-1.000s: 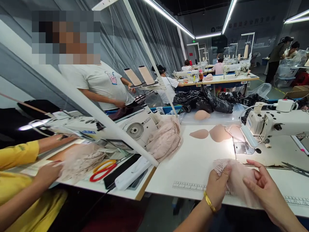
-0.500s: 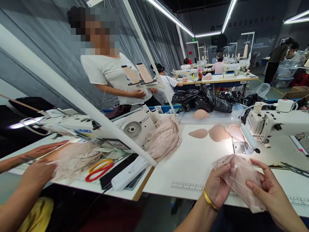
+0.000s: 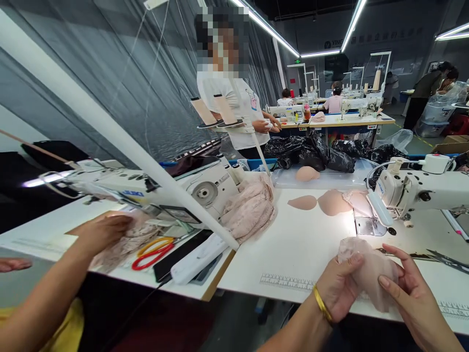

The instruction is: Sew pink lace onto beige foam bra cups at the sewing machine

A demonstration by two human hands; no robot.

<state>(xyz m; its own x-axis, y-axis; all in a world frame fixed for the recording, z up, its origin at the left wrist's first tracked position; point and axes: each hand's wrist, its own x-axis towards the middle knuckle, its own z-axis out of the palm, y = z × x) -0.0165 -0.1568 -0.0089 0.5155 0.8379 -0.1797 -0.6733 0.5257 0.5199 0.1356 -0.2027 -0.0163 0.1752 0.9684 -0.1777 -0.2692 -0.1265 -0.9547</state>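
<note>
Between my two hands, over the table's front edge, is a sheer pale pink piece of fabric (image 3: 372,274). My left hand (image 3: 340,281) pinches its left side, thumb on top. My right hand (image 3: 406,283) grips the right side between thumb and fingers, with the index finger lifted. Past them, a sewing machine (image 3: 414,186) stands with its lamp lit. By its needle area lies a lace-edged pink piece (image 3: 357,201), beside a beige bra cup (image 3: 332,202) and a smaller beige pad (image 3: 302,202). A ruler strip (image 3: 286,282) runs along the front of the table.
Black thread snips (image 3: 449,260) lie at the right. A lace pile (image 3: 249,205) sits left of the pads, near a slanted white pole (image 3: 146,166). At the left table, a co-worker's hand (image 3: 106,230) handles lace beside red-handled scissors (image 3: 154,255). Another person (image 3: 234,102) stands behind.
The sheer fabric has been turned and gathered; its lace edge no longer shows. The standing person has moved right. The co-worker's hand at left has reached forward over the lace.
</note>
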